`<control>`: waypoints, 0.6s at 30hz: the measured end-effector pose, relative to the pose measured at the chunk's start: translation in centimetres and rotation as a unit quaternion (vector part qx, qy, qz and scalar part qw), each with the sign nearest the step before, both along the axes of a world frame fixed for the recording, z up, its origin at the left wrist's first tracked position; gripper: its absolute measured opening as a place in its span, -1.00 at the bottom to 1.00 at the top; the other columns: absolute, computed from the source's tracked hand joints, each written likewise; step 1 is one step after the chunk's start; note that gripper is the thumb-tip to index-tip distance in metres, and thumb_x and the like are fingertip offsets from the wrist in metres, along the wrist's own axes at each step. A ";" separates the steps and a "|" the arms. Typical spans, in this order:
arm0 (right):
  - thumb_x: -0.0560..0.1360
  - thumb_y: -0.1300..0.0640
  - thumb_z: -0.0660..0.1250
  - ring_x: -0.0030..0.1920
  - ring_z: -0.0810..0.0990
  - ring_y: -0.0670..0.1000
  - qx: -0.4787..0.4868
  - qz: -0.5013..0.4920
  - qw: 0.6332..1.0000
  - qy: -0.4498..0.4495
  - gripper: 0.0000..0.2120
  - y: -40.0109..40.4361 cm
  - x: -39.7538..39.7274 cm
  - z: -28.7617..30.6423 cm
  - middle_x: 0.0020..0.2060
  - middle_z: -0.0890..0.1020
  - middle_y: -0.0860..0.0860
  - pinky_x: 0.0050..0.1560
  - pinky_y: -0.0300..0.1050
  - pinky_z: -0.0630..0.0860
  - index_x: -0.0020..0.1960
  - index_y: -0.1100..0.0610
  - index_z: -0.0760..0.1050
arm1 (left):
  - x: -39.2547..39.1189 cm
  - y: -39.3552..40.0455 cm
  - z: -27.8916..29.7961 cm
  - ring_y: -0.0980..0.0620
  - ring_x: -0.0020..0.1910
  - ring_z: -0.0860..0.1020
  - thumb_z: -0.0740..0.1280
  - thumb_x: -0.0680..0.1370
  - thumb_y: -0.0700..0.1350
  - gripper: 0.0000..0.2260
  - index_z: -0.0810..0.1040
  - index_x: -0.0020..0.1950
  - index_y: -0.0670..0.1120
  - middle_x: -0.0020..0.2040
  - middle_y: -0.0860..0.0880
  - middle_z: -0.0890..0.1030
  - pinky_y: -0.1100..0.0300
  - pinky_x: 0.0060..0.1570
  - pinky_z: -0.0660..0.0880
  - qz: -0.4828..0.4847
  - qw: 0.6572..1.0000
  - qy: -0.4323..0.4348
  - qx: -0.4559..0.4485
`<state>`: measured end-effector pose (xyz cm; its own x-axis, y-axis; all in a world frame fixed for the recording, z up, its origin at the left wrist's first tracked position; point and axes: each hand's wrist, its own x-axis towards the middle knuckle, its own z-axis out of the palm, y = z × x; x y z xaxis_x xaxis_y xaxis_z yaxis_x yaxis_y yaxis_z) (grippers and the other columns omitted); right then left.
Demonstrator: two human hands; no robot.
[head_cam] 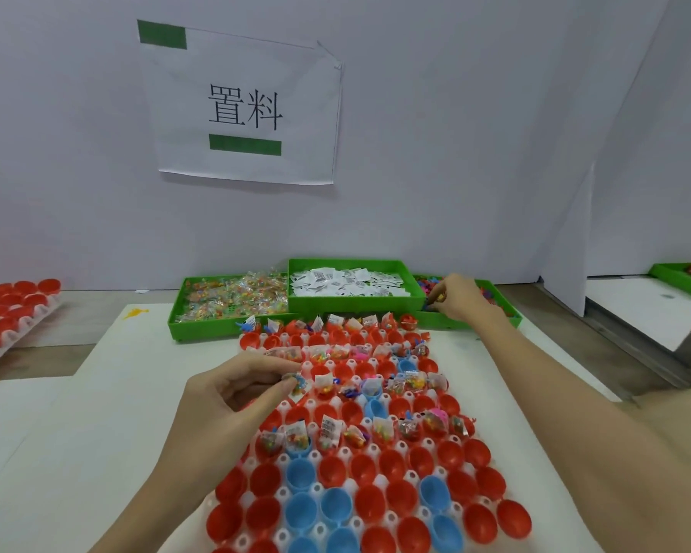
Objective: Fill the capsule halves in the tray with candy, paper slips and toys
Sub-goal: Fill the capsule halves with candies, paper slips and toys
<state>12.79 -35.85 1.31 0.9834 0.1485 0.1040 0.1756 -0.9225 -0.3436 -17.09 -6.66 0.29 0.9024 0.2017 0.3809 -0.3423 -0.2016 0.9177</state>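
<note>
Candy packet [297,383] pinched in our left hand [232,397] hovers over the white tray [316,459] of red and blue capsule halves [338,470] — farther right, our right hand [457,297] reaches into the green toy bin [511,319], fingers curled among toys; grip unclear.

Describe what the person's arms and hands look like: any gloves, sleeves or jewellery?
Both are bare. The left hand and the right hand wear no gloves, and no rings show on the fingers. No watch or bracelet shows at either wrist. Both forearms are uncovered as far as the picture's lower edge, so no sleeve is in view. The nails look short and unpainted.
</note>
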 end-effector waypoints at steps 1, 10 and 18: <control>0.50 0.18 0.52 0.09 0.65 0.12 -0.011 -0.005 1.000 0.000 -0.88 0.3 0.3 0.0 0.10 0.71 0.13 0.08 -0.09 0.52 0.03 0.17 0.73 | 0.0 0.0 -0.1 0.07 -0.01 0.72 0.51 0.45 -0.23 -0.75 0.75 -0.05 0.14 -0.06 0.04 0.76 0.36 -0.01 0.60 0.000 1.000 0.002 0.002; 0.53 0.31 0.40 -0.14 0.68 0.21 -0.047 -0.025 0.999 0.000 -0.85 1.1 0.6 0.2 -0.13 0.71 0.28 -0.03 0.13 0.64 -0.06 0.42 0.64 | -0.1 -0.2 0.0 0.11 -0.05 0.72 0.51 0.46 -0.21 -0.76 0.75 -0.05 0.16 -0.08 0.05 0.75 0.35 -0.02 0.61 -0.005 1.000 -0.004 0.018; 0.59 0.23 0.38 -0.06 0.65 0.06 0.185 -0.048 0.967 -0.167 -0.86 0.4 -3.3 1.5 -0.03 0.72 0.15 0.06 -0.03 0.59 0.08 0.27 0.66 | -0.5 -0.4 0.3 0.10 -0.02 0.71 0.50 0.44 -0.12 -0.80 0.74 -0.03 0.16 -0.07 0.07 0.75 0.34 -0.01 0.61 -0.009 1.000 -0.005 0.024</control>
<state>9.47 -35.47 2.80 0.8932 -0.0497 0.4469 0.2535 -0.7653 -0.5917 -17.58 -7.10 0.58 0.9014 0.1668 0.3995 -0.3559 -0.2398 0.9032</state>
